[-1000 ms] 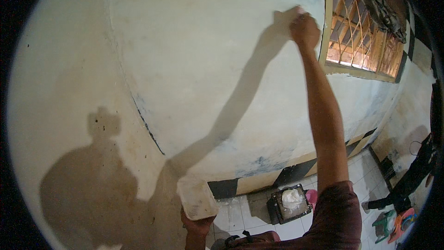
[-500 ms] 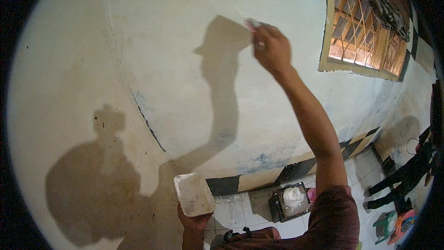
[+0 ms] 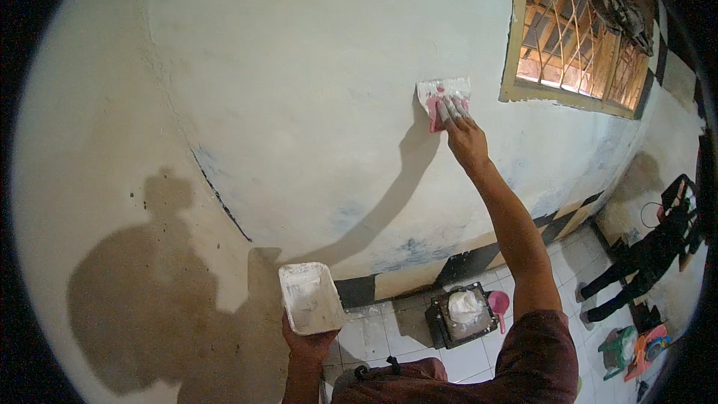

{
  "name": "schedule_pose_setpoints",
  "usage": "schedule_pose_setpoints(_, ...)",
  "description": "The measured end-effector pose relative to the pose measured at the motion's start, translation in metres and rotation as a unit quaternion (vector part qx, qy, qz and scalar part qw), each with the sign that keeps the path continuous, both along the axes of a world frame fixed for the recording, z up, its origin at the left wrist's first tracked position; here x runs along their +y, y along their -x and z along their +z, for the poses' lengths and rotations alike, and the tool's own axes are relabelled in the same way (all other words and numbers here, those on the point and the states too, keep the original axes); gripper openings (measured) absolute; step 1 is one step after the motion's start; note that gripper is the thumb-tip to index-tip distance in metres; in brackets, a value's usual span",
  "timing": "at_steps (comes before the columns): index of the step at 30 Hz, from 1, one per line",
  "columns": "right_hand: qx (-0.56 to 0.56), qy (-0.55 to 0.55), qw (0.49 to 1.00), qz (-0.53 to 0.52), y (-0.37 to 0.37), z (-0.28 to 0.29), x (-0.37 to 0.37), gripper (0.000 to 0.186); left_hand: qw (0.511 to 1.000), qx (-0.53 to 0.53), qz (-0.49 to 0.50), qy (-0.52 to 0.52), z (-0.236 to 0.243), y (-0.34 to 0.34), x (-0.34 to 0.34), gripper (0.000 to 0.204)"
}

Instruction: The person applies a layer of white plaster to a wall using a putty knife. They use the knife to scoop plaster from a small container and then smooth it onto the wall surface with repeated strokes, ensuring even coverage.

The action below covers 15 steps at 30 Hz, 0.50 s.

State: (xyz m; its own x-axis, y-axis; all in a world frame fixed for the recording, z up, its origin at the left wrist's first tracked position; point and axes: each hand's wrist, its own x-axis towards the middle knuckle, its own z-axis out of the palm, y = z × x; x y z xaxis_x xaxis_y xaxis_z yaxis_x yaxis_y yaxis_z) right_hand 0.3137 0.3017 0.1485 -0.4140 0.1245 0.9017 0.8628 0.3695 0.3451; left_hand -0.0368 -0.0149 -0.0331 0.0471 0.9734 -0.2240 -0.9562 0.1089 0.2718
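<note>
My right hand [image 3: 465, 135] grips a flat putty scraper [image 3: 444, 100] with a pinkish-red body and a white-smeared blade. The scraper lies against the pale, patchy wall [image 3: 314, 127], left of the window and a little lower than its middle. White paste coats the fingers, which are stretched along the tool. Low in front of me, my left hand [image 3: 307, 344] holds a white rectangular plastic tub [image 3: 310, 301] from underneath. Its inside is streaked with whitish residue. Most of the left hand's fingers are hidden behind the tub.
A window with bars [image 3: 576, 52] is at the upper right. On the tiled floor, a dark stand [image 3: 441, 327] carries a white heap [image 3: 465, 305], with a pink dipper [image 3: 498, 303] beside it. A person in dark clothes [image 3: 651, 258] stands at the far right, near green and orange items [image 3: 632, 348].
My right hand has moved down and slightly right along the wall, turning the scraper so its face shows. My left hand still holds the tub, and the view has shifted slightly.
</note>
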Motion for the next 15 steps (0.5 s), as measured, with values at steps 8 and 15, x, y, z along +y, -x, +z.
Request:
schedule_pose_setpoints(8,0.324,0.086,0.936,-0.110,-0.060,0.111,-0.048,0.027,0.999,0.023,-0.032,0.012,-0.004,-0.007,0.000,0.070)
schedule_pose_setpoints(15,0.317,0.102,0.931,-0.150,-0.059,0.159,-0.013,0.032,0.999,0.018,0.022,-0.020,-0.027,0.004,-0.017,0.064)
